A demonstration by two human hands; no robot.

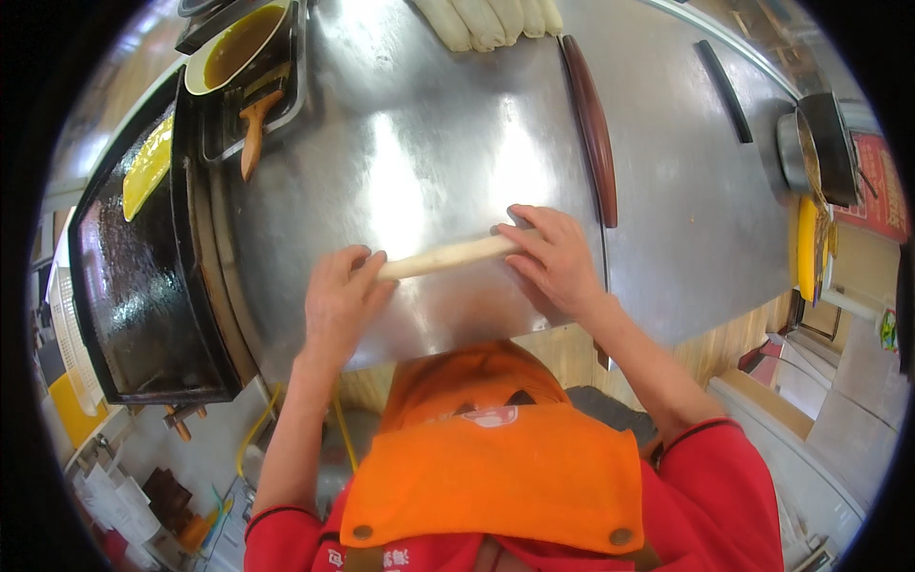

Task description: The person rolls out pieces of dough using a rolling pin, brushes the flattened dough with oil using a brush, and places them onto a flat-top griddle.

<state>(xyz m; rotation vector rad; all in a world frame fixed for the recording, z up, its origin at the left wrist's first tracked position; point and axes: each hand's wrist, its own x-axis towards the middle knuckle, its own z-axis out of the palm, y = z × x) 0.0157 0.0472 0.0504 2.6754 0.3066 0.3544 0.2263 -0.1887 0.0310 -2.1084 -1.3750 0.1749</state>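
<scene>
A long, thin strip of pale dough (450, 257) spans the space between my hands, low over the steel worktop (457, 171). My left hand (344, 293) pinches its left end between thumb and fingers. At the other end, my right hand (554, 257) grips the dough with curved fingers. Beyond the right hand lies a reddish-brown rolling pin (593, 136) with tapered ends. Several pale dough rolls (486, 21) rest side by side at the far edge of the view. Whether the strip's middle touches the steel, I cannot tell.
On the left, a black griddle (136, 286) holds a yellow egg sheet (149, 168). Behind it, a wooden-handled brush (259, 125) and a bowl of brown liquid (239, 46) sit in a metal tray (297, 107). A dark bar (725, 91) and a metal bowl (795, 154) are at right.
</scene>
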